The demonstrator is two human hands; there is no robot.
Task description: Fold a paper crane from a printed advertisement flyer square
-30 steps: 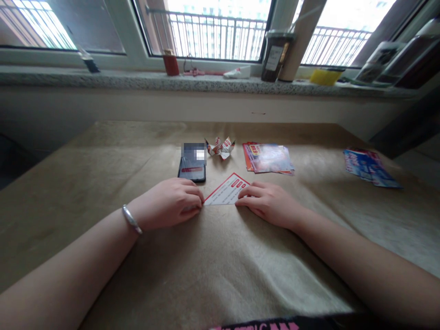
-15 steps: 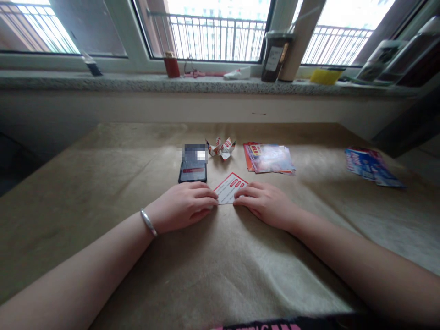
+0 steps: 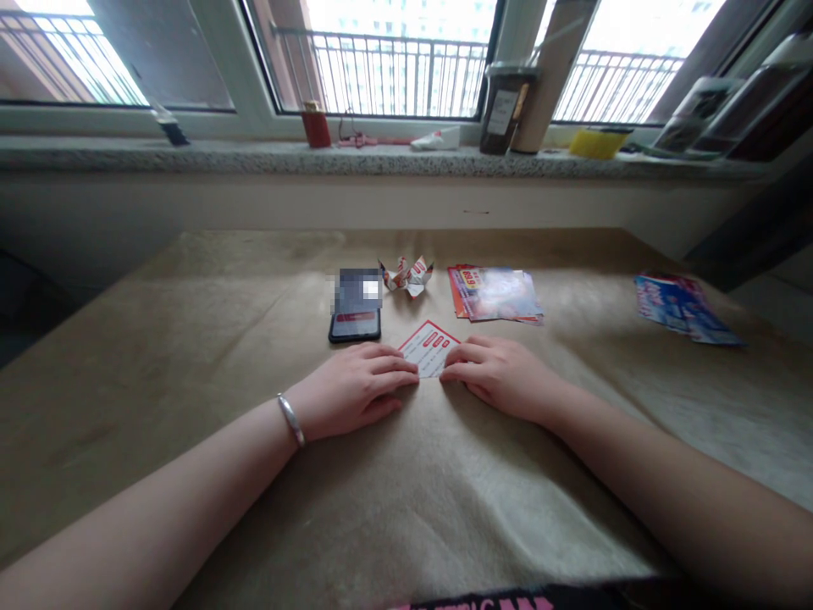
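A white paper with red print (image 3: 430, 347) lies folded into a triangle on the tan table cover (image 3: 190, 339). My left hand (image 3: 356, 388), with a silver bracelet on its wrist, lies flat with its fingers pressing down on the paper's left part. My right hand (image 3: 499, 375) rests on the right part, fingers flat on the fold. Only the paper's far tip shows between the two hands. Neither hand grips anything.
A dark phone (image 3: 356, 307) lies just beyond my left hand. A small folded paper figure (image 3: 406, 275) sits behind it, with a stack of coloured leaflets (image 3: 495, 293) to its right and blue leaflets (image 3: 683, 307) at far right. Jars and small items stand on the windowsill (image 3: 356, 157).
My left hand has slid to the right along the paper's near edge, covering more of it. The right hand has stayed almost where it was.
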